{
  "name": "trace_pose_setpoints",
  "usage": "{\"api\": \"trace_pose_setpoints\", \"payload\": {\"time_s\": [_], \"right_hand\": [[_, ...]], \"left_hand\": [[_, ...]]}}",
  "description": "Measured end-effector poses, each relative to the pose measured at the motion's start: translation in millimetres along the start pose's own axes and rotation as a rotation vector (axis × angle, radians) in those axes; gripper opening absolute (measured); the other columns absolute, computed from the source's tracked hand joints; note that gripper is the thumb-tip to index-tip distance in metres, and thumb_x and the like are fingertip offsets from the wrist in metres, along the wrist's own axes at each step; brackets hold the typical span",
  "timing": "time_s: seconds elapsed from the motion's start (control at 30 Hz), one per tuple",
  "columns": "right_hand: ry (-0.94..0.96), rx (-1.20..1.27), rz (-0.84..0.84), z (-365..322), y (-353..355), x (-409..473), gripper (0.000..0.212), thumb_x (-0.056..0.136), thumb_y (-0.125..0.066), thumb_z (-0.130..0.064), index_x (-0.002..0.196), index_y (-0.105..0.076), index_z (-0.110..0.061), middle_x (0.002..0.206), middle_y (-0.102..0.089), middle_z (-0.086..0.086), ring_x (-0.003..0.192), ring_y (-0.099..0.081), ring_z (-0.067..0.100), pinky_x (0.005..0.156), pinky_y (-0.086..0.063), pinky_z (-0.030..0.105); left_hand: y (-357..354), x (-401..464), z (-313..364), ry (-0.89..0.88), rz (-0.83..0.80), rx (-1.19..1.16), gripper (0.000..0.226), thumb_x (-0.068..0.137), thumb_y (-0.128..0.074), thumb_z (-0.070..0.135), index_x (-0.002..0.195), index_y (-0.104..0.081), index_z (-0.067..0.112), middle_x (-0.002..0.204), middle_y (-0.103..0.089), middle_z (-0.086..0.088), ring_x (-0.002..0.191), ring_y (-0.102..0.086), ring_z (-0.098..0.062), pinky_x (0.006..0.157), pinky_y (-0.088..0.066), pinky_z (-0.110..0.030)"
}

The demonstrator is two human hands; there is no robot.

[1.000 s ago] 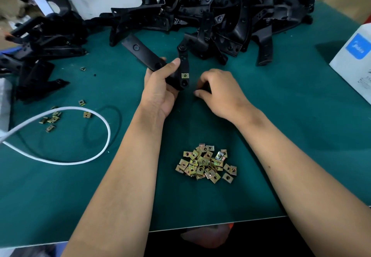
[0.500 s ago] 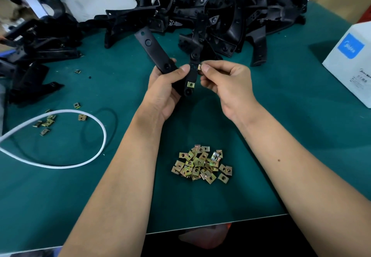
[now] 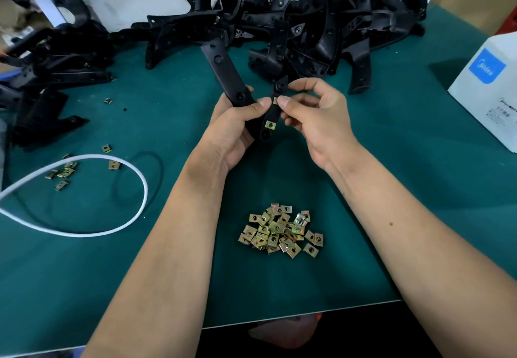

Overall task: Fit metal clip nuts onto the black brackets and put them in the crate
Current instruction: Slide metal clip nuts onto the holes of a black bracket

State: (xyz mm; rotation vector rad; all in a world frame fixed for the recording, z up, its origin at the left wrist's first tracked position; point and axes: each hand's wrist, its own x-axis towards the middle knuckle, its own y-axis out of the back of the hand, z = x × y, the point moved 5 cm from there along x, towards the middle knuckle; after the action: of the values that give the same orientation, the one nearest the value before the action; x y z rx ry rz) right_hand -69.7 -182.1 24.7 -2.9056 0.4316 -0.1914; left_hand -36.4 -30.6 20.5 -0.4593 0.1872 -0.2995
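Hands sit higher and closer together than a second ago, when my right hand [image 3: 313, 117] lay curled low on the green mat [image 3: 419, 189] at about 3 o'clock of the bracket. Now I see its thumb and forefinger pinching a small brass clip nut [image 3: 275, 100] against the edge of the narrow arm of the black bracket [image 3: 229, 77], just above the fitted clip nut [image 3: 270, 125] already seated near that arm's lower end. My left hand [image 3: 235, 133] wraps its fingers round the bracket's middle, thumb tip touching the loose nut from the 9 o'clock side, so the two thumbs nearly meet. The bracket's wide arm has swung from lying flat toward 10 o'clock to pointing up toward 11 o'clock, lifted off the mat.

At 6 o'clock of my hands, the pile of clip nuts [image 3: 279, 231] rests on the mat, looking unchanged. At 8 o'clock a white cable loop [image 3: 140, 187] curls round a few stray nuts [image 3: 65, 173]. Across 12 o'clock sprawls the heap of black brackets [image 3: 321, 30], with more at 10 o'clock. A white carton [image 3: 486, 91] stands at 3 o'clock. I can't see any crate from here.
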Motion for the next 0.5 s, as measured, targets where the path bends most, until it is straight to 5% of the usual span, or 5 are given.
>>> {"api": "trace_pose_setpoints", "payload": {"time_s": [0.5], "right_hand": [[-0.054, -0.028, -0.025, -3.9, 7.7, -1.3, 0.02, 0.091, -0.076, -0.006, 0.108, -0.066, -0.007, 0.072, -0.069, 0.002, 0.064, -0.065, 0.013, 0.057, -0.049, 0.022]], "left_hand": [[-7.3, -0.1, -2.5, -0.015, 0.022, 0.051, 0.034, 0.091, -0.071, 0.0, 0.109, -0.049, 0.018, 0.086, -0.071, -0.001, 0.082, -0.072, -0.02, 0.068, -0.058, -0.034]]}}
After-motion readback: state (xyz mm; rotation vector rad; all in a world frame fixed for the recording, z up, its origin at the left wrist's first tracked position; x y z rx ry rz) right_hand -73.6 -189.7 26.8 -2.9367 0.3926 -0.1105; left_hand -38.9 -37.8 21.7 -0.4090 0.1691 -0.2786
